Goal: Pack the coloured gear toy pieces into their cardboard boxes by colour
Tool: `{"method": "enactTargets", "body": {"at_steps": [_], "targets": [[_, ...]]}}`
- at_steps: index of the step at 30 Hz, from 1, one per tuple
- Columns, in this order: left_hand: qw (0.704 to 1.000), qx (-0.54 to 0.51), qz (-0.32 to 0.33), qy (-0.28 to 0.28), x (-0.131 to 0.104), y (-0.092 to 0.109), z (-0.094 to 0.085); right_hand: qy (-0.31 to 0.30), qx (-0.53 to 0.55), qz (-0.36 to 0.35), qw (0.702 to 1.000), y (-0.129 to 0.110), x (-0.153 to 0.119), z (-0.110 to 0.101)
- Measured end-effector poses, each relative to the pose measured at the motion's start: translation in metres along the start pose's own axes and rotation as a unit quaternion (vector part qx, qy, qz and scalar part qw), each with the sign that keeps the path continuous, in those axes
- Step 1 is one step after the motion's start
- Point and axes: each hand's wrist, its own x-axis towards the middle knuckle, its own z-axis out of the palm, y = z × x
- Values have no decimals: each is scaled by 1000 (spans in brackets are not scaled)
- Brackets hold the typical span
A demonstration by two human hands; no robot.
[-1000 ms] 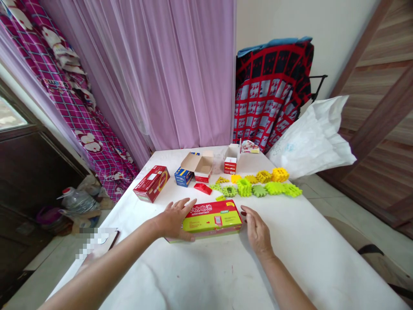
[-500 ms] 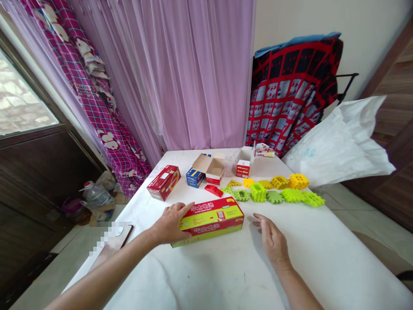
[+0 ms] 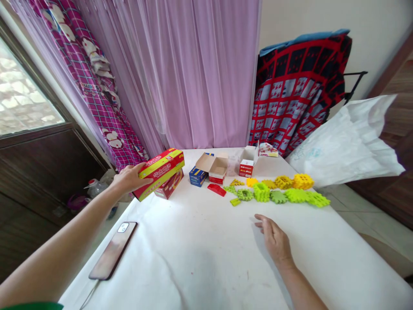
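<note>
My left hand (image 3: 130, 178) grips the near end of a long red and yellow-green battery box (image 3: 161, 171), held raised at the table's left side. Behind and partly under it is a dark red box (image 3: 170, 185), largely covered by the long one. My right hand (image 3: 274, 241) rests at the table's right side with its fingers slightly curled and apart, holding nothing. Nearest to it lie green gear-like pieces (image 3: 261, 192) and a small yellow-green piece (image 3: 235, 202). A red piece (image 3: 216, 189) lies left of them.
On the white table (image 3: 206, 245) stand a blue box (image 3: 197, 177), an open red box (image 3: 217, 170) and another open box (image 3: 247, 168). Yellow pieces (image 3: 284, 182) line up behind the green ones. A phone (image 3: 113, 251) with a cable lies front left. A white bag (image 3: 345, 142) is at right.
My left hand has lifted the long box from the table's middle to the left, over the dark red box. The small yellow-green piece and whole phone now show. My right hand has hardly moved.
</note>
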Motion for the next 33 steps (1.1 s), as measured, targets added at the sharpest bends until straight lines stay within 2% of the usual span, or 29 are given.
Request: {"method": "enactTargets", "body": {"at_steps": [4, 8, 15, 20, 23, 26, 28, 30, 33], "targets": [[998, -6, -64, -20, 33, -2, -1, -2, 2, 2, 1000, 2, 1, 1], [995, -11, -89, -39, 48, 6, 13, -2, 4, 1, 1000, 2, 0, 1], [995, -11, -82, -49, 51, 23, 43, -10, 2, 8, 1000, 0, 0, 0], [997, -17, -55, -41, 50, 28, 40, -5, -1, 10, 1000, 0, 0, 1], [999, -21, -34, -9, 43, 37, 33, -8, -2, 9, 1000, 1, 1, 1], [998, -40, 28, 34, 31, 56, 28, -16, -10, 7, 1000, 1, 1, 1], [994, -68, 78, 37, 25, 75, 30, -16, -14, 7, 1000, 1, 1, 1], [988, -105, 112, 12, 24, 98, 36, -14, -11, 6, 1000, 0, 1, 1], [977, -171, 117, -58, 28, 135, 50, -9, -2, 11, 1000, -2, 2, 1]]}}
